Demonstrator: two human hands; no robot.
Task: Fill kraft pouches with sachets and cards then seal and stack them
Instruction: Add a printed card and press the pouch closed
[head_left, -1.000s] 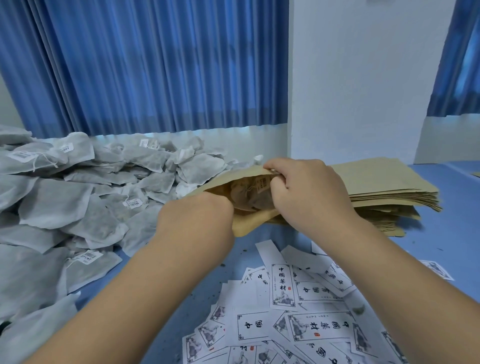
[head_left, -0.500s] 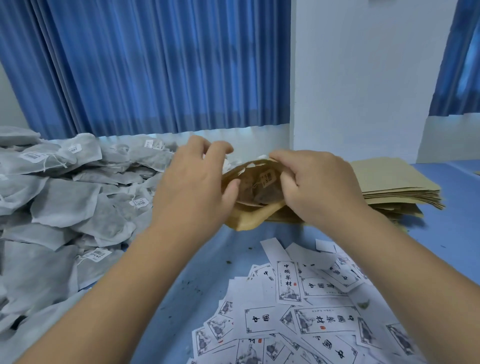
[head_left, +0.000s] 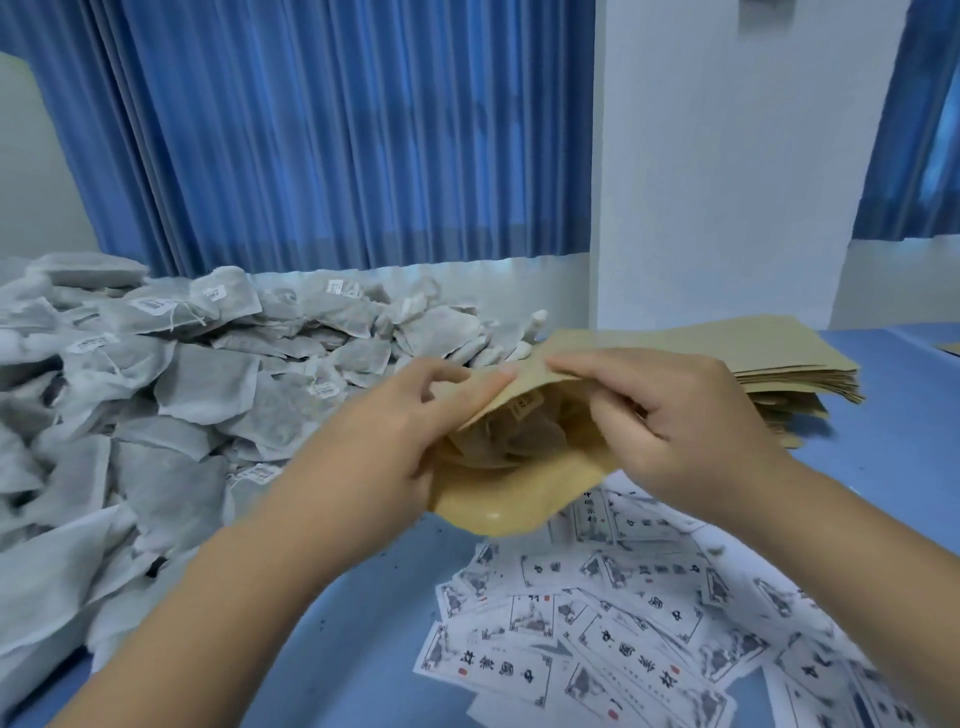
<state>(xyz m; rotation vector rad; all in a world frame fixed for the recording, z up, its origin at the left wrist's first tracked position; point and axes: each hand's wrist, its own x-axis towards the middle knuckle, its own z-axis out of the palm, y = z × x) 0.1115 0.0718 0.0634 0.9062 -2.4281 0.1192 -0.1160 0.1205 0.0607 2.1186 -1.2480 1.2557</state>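
- Both hands are out in front of me, close together, and both hold one kraft pouch (head_left: 498, 501). My left hand (head_left: 410, 415) grips the left side of the pouch's mouth. My right hand (head_left: 670, 410) pinches the top lip, with fingers on top and thumb tucked under. Pulling two ways like this makes the mouth gape wide.
- Closest to me, under my arms, the cards (head_left: 597, 639) lie loose on the blue table (head_left: 363, 623). They are spread out in a messy heap with the pictures up. I think they sit here so I can grab one with a very short reach.
- Just past the cards, I hold the pouch up off the table. Its mouth is turned toward me so I can look inside.
- Inside it I can see the sachets in the pouch (head_left: 514, 436), bunched up, and the bottom looks puffy. I cannot see a card in there, so I guess a card goes in before I seal it.
- Off to my left is the big sachet pile (head_left: 208, 379), grey and soft. It comes up near my left hand, which I think makes it easy to scoop from.
- Behind my right hand is the stack of flat pouches (head_left: 769, 358). They are flat and look empty, ready for me to take one.
- Farthest away are the blue curtain (head_left: 337, 130) and the white wall (head_left: 727, 156).
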